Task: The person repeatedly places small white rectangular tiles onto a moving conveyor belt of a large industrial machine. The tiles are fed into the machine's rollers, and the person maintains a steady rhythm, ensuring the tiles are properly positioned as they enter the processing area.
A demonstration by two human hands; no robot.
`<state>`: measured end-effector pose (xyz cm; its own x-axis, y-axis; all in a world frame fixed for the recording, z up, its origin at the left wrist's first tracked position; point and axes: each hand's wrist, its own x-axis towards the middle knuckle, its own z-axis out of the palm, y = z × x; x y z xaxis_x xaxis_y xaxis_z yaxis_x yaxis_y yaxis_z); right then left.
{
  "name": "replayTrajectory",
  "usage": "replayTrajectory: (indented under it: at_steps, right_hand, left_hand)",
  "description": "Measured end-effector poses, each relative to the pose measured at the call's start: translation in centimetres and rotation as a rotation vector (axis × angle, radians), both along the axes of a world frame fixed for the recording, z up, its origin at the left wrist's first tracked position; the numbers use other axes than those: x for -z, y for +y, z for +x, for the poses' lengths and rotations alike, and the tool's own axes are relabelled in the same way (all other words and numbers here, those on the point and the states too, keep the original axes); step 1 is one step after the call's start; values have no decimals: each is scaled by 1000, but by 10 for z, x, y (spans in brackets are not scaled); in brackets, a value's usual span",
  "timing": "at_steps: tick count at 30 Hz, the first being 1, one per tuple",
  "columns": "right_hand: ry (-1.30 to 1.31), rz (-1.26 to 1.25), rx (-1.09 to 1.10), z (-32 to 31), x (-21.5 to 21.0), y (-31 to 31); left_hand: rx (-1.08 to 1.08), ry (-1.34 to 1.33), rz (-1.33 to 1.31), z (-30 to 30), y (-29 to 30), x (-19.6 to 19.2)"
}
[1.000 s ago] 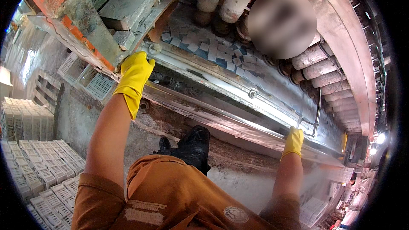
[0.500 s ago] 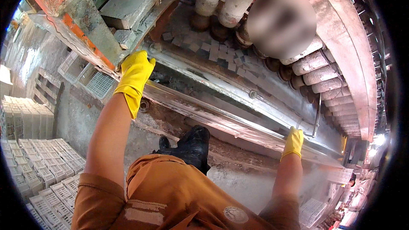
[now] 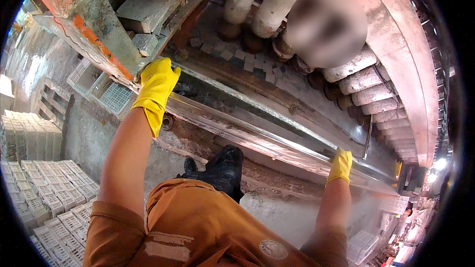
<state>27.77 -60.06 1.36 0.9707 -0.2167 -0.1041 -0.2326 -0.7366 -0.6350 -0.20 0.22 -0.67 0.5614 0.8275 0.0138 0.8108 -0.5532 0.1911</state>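
Both my hands wear yellow rubber gloves and rest on the long metal rail (image 3: 257, 107) along the machine's near side. My left hand (image 3: 158, 80) is closed over its left end, beside the orange-edged metal post. Further right, my right hand (image 3: 340, 164) has its fingers curled over the same rail, mostly hidden from above. Beyond the rail lies the wet machine bed, where several small square grey tiles (image 3: 247, 59) are scattered. A row of thick pale cylinders (image 3: 277, 5) stands over the tiles, and a thin bent metal rod (image 3: 367, 138) rises near my right hand.
Stacked white plastic crates (image 3: 54, 188) stand at lower left, with a wooden pallet (image 3: 52, 100) behind them. Perforated baskets (image 3: 113, 92) sit by the machine's left end. A curved pale beam (image 3: 405, 54) arches at right. My black boot (image 3: 222, 168) is below the rail.
The cylinders have shifted slightly left over the bed. The bed and rail look darker, with less bright glare. Both my hands stay where they were.
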Motion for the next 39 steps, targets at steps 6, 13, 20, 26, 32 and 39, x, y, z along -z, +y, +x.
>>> replayTrajectory:
  at_steps: [6,13,20,26,32,39]
  right_hand:
    - [-55,-198,-45,4,5,-9]
    - [37,-330,-49,25,14,-30]
    - [-7,-335,-61,21,17,-21]
    - [-89,-423,-74,17,14,-20]
    - [84,-328,-35,22,4,-11]
    - [-60,-284,-88,16,11,-16]
  left_hand:
    - [-2,5,-43,1,-6,-10]
    - [26,-1,-28,1,-6,-10]
    - [24,2,11,-2,-5,-6]
    - [8,-11,-14,-2,-8,-7]
    - [13,-3,-5,0,-6,-10]
    - [14,-3,-24,2,-4,-8]
